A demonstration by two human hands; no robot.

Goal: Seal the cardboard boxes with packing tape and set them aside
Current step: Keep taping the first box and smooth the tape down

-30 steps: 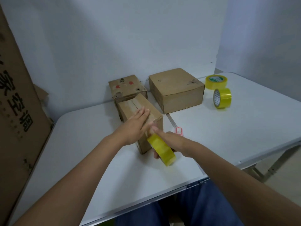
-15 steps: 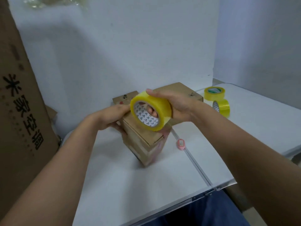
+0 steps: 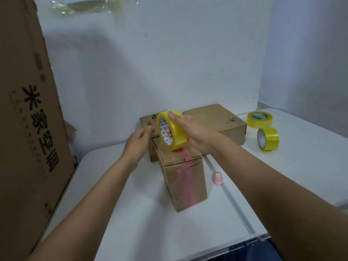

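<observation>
A small cardboard box (image 3: 186, 181) stands in the middle of the white table (image 3: 122, 213). A strip of tape, pinkish against the cardboard, runs down its front face and up over its top edge to a yellow tape roll (image 3: 179, 136). My right hand (image 3: 195, 132) grips that roll just above the box top, fingers through the core. My left hand (image 3: 137, 142) hovers at the box's far left corner with fingers loosely curled; I see nothing in it.
Behind stand a small cardboard box with red marks (image 3: 146, 122) and a wider flat box (image 3: 222, 119). Two spare yellow tape rolls (image 3: 259, 119) (image 3: 268, 139) lie at the right. A pink cutter (image 3: 218, 178) lies beside the table seam. A tall printed carton (image 3: 28, 129) leans at the left.
My right hand lifted the roll from the box's front bottom up over the top, leaving tape down the front face. My left hand left the box top and moved back left.
</observation>
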